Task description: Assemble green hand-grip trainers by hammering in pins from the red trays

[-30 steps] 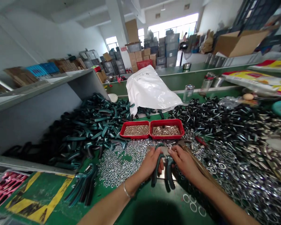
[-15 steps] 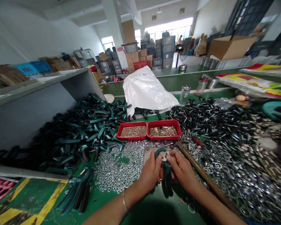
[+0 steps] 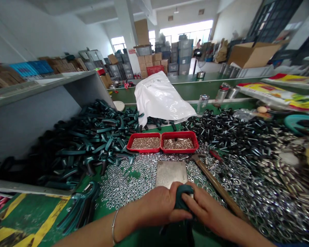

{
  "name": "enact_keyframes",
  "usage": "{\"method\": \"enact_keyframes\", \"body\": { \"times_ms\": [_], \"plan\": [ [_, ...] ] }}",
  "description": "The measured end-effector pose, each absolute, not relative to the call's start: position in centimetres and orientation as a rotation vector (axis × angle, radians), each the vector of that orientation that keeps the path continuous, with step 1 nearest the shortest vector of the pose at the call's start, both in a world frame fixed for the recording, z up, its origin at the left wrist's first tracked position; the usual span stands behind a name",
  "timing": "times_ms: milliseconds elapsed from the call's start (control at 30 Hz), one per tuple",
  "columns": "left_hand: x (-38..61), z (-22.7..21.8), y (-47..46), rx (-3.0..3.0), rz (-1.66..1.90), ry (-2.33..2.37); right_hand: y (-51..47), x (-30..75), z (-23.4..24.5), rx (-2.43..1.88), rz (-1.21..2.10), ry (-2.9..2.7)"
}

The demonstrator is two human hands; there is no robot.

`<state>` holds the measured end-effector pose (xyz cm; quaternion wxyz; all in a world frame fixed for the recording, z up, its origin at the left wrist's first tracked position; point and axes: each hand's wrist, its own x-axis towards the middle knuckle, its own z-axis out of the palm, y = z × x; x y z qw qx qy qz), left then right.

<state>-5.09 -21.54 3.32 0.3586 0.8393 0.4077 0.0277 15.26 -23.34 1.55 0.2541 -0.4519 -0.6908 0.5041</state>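
Observation:
In the lower middle of the head view, my left hand (image 3: 164,204) is closed around a teal tool handle (image 3: 180,198) with a dark lower grip. My right hand (image 3: 203,206) is closed on the same handle from the other side, thumb pressed against its curved end. A bit of shiny metal shows beside the right fingers. The hands hide much of the handle. Just beyond them a flat square metal plate (image 3: 170,173) lies on the green table. A wooden-handled hammer (image 3: 216,181) rests to the right of it.
Small metal nuts (image 3: 128,185) cover the table at left, and metal rings (image 3: 262,212) at right. Two red trays (image 3: 160,151) of small parts stand ahead. A pile of teal handles (image 3: 92,137), black-headed screws (image 3: 229,128) and a white sack (image 3: 162,97) lie farther off.
Both hands have drawn the handle back and down from above the metal plate, leaving the plate more exposed. The handle is turned, and my left hand now wraps over it more.

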Motion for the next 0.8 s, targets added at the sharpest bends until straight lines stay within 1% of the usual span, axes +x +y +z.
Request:
{"method": "enact_keyframes", "body": {
  "times_ms": [133, 200, 233, 333, 400, 467, 533, 600, 800],
  "plan": [
    [-5.1, 2.9, -20.0, 2.188, 0.118, 1.052, -21.9, 15.2, 0.9, -1.265, 1.299, -1.936],
    [-5.4, 1.9, -17.8, 2.206, 0.150, 1.050, -19.0, 15.5, 0.7, -1.319, 1.163, -2.045],
    [-5.7, 1.3, -16.6, 2.228, 0.155, 1.054, -17.2, 15.8, 0.6, -1.340, 1.035, -2.119],
    [-6.2, 0.2, -12.9, 2.341, 0.046, 1.147, -11.2, 16.6, 0.7, -1.429, 0.464, -2.299],
    [-6.0, 0.4, -10.5, 2.446, -0.031, 1.251, -7.6, 16.8, 0.7, -1.542, 0.214, -2.405],
    [-5.4, 1.0, -8.0, 2.587, -0.021, 1.361, -4.6, 16.4, 0.4, -1.618, 0.159, -2.471],
    [-4.4, 1.5, -5.4, 2.706, -0.008, 1.454, -2.4, 15.6, -0.3, -1.667, 0.197, -2.499],
    [-3.4, 1.5, -2.7, 2.743, -0.082, 1.488, -0.8, 14.7, -1.1, -1.727, 0.226, -2.512],
    [-1.7, -1.3, 1.3, 2.702, -0.285, 1.436, 0.7, 14.1, -2.9, -1.787, 0.285, -2.502]
  ]
}}
